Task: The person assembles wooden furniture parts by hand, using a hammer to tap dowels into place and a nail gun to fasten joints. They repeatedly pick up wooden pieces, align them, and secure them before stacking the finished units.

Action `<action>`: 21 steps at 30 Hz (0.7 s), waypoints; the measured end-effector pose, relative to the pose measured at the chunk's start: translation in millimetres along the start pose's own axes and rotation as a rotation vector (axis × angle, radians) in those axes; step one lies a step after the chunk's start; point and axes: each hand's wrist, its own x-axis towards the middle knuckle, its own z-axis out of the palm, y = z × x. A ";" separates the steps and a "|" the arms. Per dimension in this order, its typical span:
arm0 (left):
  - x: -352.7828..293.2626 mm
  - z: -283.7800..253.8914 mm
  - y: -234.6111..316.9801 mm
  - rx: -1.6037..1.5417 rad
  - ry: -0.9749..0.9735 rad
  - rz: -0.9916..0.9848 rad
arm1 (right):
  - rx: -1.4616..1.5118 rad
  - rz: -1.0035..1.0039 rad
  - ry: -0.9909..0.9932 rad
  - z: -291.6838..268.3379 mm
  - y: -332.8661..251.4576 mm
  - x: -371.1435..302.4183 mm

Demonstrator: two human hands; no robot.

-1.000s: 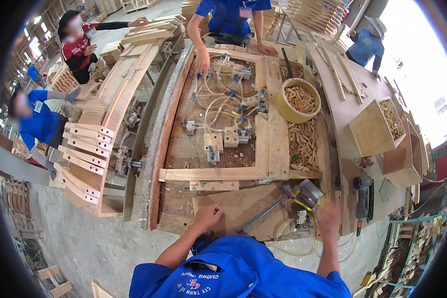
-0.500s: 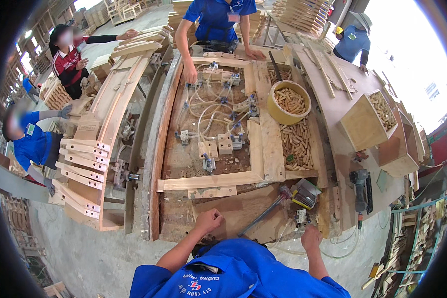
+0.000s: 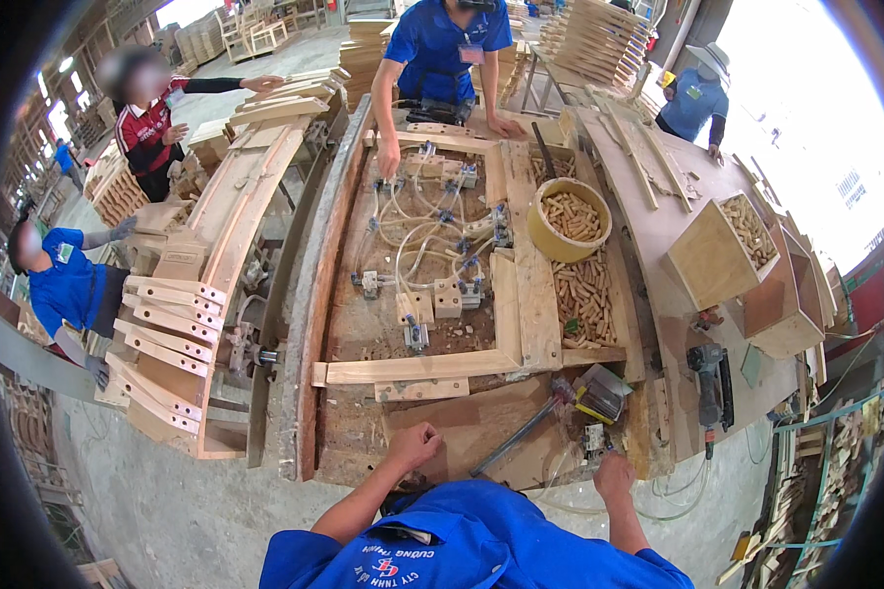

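Note:
My left hand (image 3: 415, 448) is curled into a fist above the near edge of the wooden bench, beside a brown board (image 3: 467, 432). Nothing shows in it. My right hand (image 3: 615, 477) is closed at the bench's near right edge, just beside a small metal air valve (image 3: 595, 441) with clear hoses. Whether its fingertips touch the valve, or hold anything, is hidden. In front of me lies a wooden frame (image 3: 422, 367) around several pneumatic cylinders and drilled blocks (image 3: 447, 298), joined by clear tubes (image 3: 403, 236). A grey rod (image 3: 511, 439) lies between my hands.
A yellow tub (image 3: 572, 221) of dowels stands over loose dowels (image 3: 589, 299) on the right. Farther right are a nail gun (image 3: 709, 385) and a plywood box (image 3: 722, 245). Across the bench a co-worker's hand (image 3: 388, 157) hangs over the tubes. Curved slats (image 3: 172, 339) lie left.
The view has shifted slightly, so the bench sits a little lower in the picture. Both my hands stay in nearly the same place and closed.

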 end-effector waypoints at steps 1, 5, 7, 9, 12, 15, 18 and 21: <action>-0.1 0.3 0.2 -0.008 -0.007 -0.005 | -0.003 -0.005 0.004 0.4 1.1 -0.1; -0.8 1.5 0.4 0.018 0.010 0.003 | 0.008 -0.025 0.015 0.1 1.3 -0.1; -0.4 1.9 0.0 0.042 0.013 0.000 | 0.011 -0.027 0.020 -0.3 0.6 0.0; -0.5 2.9 -0.1 0.027 0.017 0.005 | 0.000 -0.020 0.027 0.2 0.8 0.0; -0.3 2.3 0.5 0.015 0.010 0.003 | 0.009 -0.013 0.032 1.0 1.5 0.0; 0.5 2.0 0.8 0.013 -0.004 -0.013 | 0.027 -0.013 0.041 0.1 0.0 -0.6; 0.5 1.8 0.4 0.015 0.000 -0.015 | 0.017 0.017 -0.013 -3.0 -3.1 0.7; 2.7 3.4 -1.9 0.012 0.017 0.001 | 0.009 0.014 -0.050 -4.1 -2.4 3.4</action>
